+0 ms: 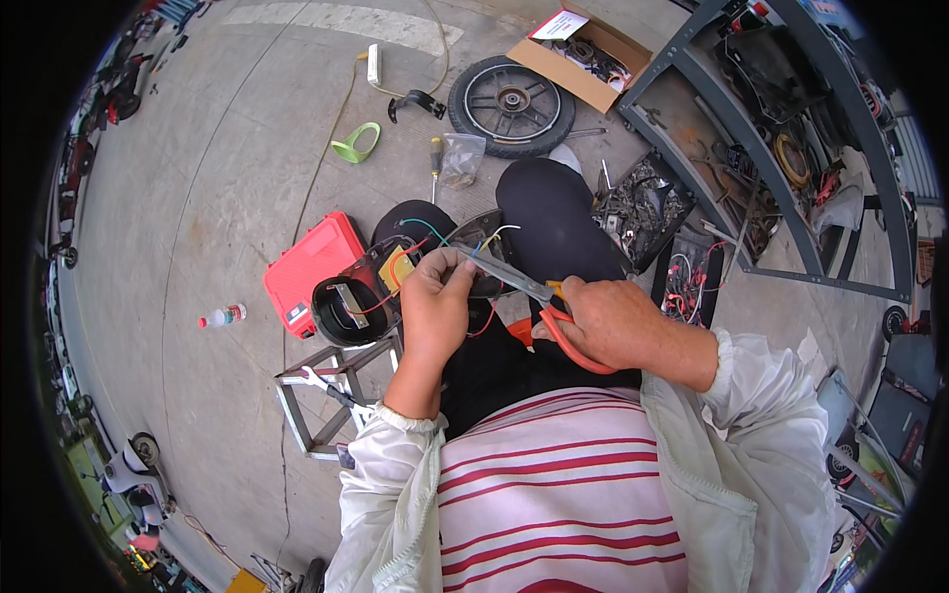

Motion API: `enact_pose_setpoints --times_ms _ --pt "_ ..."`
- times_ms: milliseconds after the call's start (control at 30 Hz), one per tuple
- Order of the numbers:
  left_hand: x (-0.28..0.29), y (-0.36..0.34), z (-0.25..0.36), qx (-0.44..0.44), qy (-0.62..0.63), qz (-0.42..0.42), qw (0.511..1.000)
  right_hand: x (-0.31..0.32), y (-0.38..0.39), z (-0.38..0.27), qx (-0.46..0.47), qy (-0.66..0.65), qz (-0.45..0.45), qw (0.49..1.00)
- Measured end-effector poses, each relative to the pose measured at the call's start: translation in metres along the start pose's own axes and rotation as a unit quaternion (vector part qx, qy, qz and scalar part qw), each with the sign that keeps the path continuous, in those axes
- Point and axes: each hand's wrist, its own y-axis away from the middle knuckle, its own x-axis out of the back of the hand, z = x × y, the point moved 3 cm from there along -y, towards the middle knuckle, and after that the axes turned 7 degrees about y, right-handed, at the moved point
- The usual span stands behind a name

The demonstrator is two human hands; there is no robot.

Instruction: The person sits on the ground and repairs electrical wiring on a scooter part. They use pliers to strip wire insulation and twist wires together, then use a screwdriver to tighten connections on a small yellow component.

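Observation:
My right hand point(613, 321) is wrapped round the orange-handled scissors point(509, 274), whose grey blades point left toward my left fingertips. With thumb and finger pinched together, my left hand point(438, 301) holds thin wires at the blade tips. A white-ended wire point(506, 228) and a teal wire point(425, 229) stick out near the pinch; exactly which strands are gripped is hidden. Below the teal wire, a yellow block point(397, 267) sits among red wires. Left of my wrist is a round black housing point(331, 321) with a metal piece inside. Both hands are above my lap.
A red toolbox point(311, 262) and a bottle point(222, 315) are at left. A metal frame point(297, 415) bears a wrench point(331, 385). Ahead lie a screwdriver point(435, 163), plastic bag point(462, 158), wheel point(460, 104) and cardboard box point(563, 79). A grey rack point(751, 178) stands right.

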Motion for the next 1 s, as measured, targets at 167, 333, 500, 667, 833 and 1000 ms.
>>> enact_pose_setpoints --times_ms 167,333,500,667,833,1000 --pt "0.001 0.0 0.0 -0.013 0.026 -0.01 1.0 -0.003 -0.003 0.011 0.033 -0.123 -0.03 0.991" --pt "0.0 0.0 0.004 -0.015 0.028 -0.021 0.999 -0.006 -0.009 0.018 0.016 -0.357 -0.153 0.921" --pt "0.001 0.001 0.006 -0.012 0.049 -0.038 0.998 -0.002 -0.003 0.021 -0.047 -0.452 -0.268 0.85" --pt "0.002 0.0 0.005 -0.008 0.059 -0.053 0.997 -0.007 -0.002 0.025 -0.038 -0.458 -0.271 0.846" --pt "0.0 -0.001 0.004 -0.023 0.03 -0.058 0.998 -0.008 0.007 0.019 -0.041 -0.373 -0.152 0.914" --pt "0.001 0.002 0.006 -0.032 0.013 -0.071 0.997 0.013 0.013 0.011 -0.047 -0.159 -0.068 0.984"
